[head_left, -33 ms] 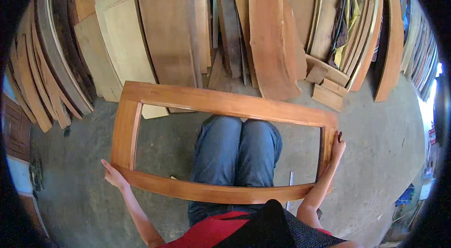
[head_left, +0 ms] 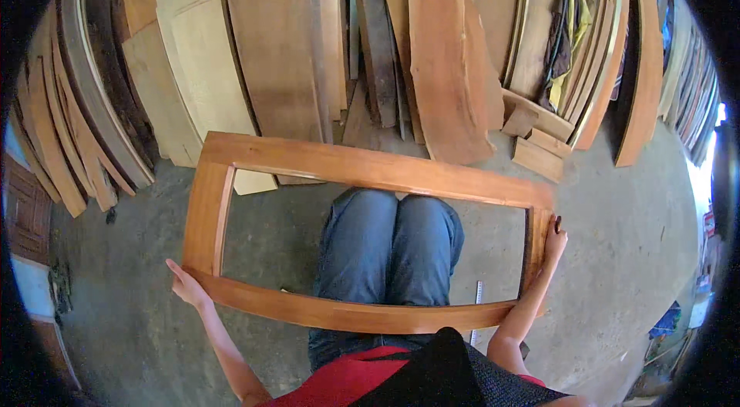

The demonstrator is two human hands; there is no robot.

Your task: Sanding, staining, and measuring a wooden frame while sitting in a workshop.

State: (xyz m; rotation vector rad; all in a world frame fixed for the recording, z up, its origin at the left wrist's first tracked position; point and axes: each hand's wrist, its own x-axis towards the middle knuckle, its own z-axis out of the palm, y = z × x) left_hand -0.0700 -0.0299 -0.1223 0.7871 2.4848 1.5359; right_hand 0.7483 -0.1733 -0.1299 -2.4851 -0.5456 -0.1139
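Observation:
A varnished, reddish-brown wooden frame (head_left: 370, 163), rectangular with an open middle, is held over my knees, and its far edge slants down to the right. At its near left corner, my left hand (head_left: 187, 287) grips the outer edge; the thumb or a finger points up and the other fingers are partly hidden. My right hand (head_left: 556, 243) is closed on the right short side. A small dark spot or object (head_left: 558, 223) shows by its fingers, too small to make out. Through the opening I see my legs in blue jeans (head_left: 389, 249).
Planks and boards (head_left: 270, 45) lean in a row across the far side, with short offcuts (head_left: 538, 158) at their foot. A ruler-like strip (head_left: 478, 293) lies on the concrete floor (head_left: 617, 253) near the frame's right end. Dark cloth (head_left: 556, 60) hangs among the boards.
The frame's left end has shifted very slightly, along with my left hand. My grip and the surroundings look the same.

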